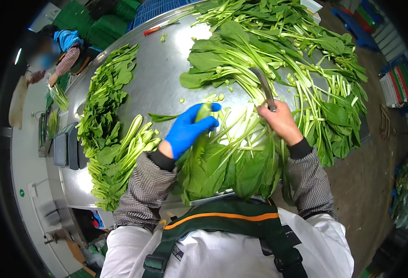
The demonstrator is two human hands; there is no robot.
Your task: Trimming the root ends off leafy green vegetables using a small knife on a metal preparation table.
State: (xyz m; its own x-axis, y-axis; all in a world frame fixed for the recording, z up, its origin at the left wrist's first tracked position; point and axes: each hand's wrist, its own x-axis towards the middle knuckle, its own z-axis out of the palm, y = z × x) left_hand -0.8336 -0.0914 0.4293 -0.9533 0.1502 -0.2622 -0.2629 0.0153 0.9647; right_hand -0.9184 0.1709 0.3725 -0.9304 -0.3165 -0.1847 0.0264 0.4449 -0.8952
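A: Steel table (pixel 162 78), round-edged, wet sheen. The person stands at its near rim in a white coat with a dark green apron. Left hand (pixel 188 129) wears a blue glove; right hand (pixel 280 121) is bare.

B: What is the gloved one on?

A: A bunch of leafy greens (pixel 227 162), pale stalks pointing away from the body, broad leaves hanging over the table edge toward the apron. The gloved fingers are curled around one stalk near its base, pinching it; thumb side is hidden, so I can't tell how tight.

B: And the bare hand?

A: Closed in a fist around the handle of a knife (pixel 265 88). Blade points away, up the table, lying across the stalks just beyond the bunch. The two hands are near each other, with the bunch's stalks between them.

B: The rest of the table?

A: Far side and right: a large loose heap of untrimmed greens (pixel 296 51), long stems tangled, with small cut stem bits scattered among them. Left side: a trimmed row of greens (pixel 106 125) laid in a long band along the rim. A red-handled tool (pixel 155 30) lies at the far edge.

B: Anyone else?

A: A second person (pixel 64 51) at far left, in a blue top, handling greens of their own, well apart from this one.
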